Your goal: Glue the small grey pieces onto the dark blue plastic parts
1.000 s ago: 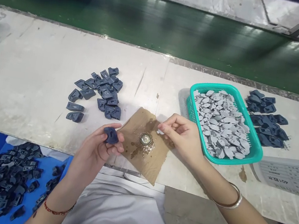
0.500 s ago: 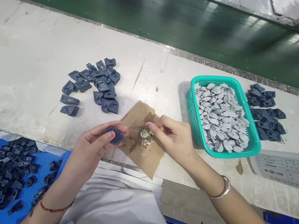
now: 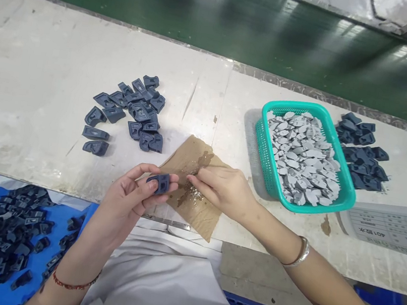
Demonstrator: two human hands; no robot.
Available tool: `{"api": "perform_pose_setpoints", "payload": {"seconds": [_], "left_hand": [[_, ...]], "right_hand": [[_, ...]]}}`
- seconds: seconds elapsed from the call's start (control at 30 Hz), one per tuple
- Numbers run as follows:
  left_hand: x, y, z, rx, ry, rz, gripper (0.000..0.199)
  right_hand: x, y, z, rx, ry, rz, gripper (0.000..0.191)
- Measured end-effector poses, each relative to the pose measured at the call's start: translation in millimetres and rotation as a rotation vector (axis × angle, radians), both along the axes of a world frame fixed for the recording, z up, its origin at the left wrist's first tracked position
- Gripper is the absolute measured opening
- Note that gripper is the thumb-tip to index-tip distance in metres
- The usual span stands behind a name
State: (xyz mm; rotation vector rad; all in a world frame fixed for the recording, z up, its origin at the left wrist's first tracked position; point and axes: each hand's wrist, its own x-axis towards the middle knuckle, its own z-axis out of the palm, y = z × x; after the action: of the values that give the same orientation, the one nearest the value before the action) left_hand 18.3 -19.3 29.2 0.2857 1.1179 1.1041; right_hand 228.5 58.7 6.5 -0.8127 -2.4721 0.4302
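A dark blue plastic part [image 3: 159,183] is held between the thumb and fingers of my left hand [image 3: 130,192], its recessed face turned up. My right hand [image 3: 223,188] is pinched closed over a piece of brown cardboard [image 3: 199,219] with wet, glittering stains; whatever its fingertips grip is too small to name. The small round metal cap on the cardboard is now hidden by my right hand. Left of the cardboard, a loose group of dark blue parts [image 3: 139,111] lies on the white table [image 3: 47,73].
A green basket [image 3: 268,167] full of light grey pieces [image 3: 302,154] stands at the right, with more dark blue parts [image 3: 364,164] beyond it. A labelled white container [image 3: 395,227] lies at the right edge. Blue bins of dark parts [image 3: 3,240] sit below left.
My right hand has moved left over the cardboard, covering the metal cap, and its fingers are lower. My left hand has turned the dark blue part so its recesses show.
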Motion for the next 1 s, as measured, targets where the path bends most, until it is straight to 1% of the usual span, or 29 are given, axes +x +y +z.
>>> {"api": "perform_pose_setpoints", "payload": {"seconds": [0.07,0.13,0.2,0.23,0.3,0.4,0.5,0.57,0.67,0.73,0.8,1.0], "left_hand": [[-1,0,-0.8,0.027,0.024,0.011,0.030],[-1,-1,-1.2,0.059,0.049,0.008,0.028],[-1,0,-0.7,0.073,0.043,-0.009,0.026],[-1,1,-0.3,0.075,0.033,-0.023,0.027],[2,3,0.6,0.095,0.018,-0.051,0.027],[7,6,-0.3,0.150,0.029,-0.097,0.027],[13,6,-5.0,0.225,0.094,-0.151,0.022],[16,6,-9.4,0.299,0.180,-0.163,0.020],[20,5,-15.4,0.399,0.284,-0.152,0.014],[20,5,-17.4,0.438,0.327,-0.157,0.014],[19,5,-17.4,0.467,0.380,-0.185,0.017],[15,6,-15.6,0.541,0.643,-0.399,0.018]], "right_hand": [[1,0,-0.4,-0.015,0.023,-0.013,0.044],[1,0,-0.2,-0.043,0.042,-0.019,0.043],[2,-1,0.3,-0.108,0.059,-0.025,0.043],[2,-1,0.7,-0.161,0.084,-0.048,0.043],[2,-1,2.1,-0.306,0.196,-0.144,0.042],[1,-1,5.3,-0.592,0.441,-0.294,0.040],[0,0,8.4,-0.831,0.621,-0.322,0.041],[0,1,9.5,-0.922,0.695,-0.322,0.042],[1,3,9.8,-1.014,0.767,-0.311,0.039],[3,4,10.0,-1.049,0.783,-0.299,0.038],[4,4,10.9,-1.028,0.771,-0.300,0.038],[3,-1,15.3,-0.799,0.678,-0.291,0.038]]}}
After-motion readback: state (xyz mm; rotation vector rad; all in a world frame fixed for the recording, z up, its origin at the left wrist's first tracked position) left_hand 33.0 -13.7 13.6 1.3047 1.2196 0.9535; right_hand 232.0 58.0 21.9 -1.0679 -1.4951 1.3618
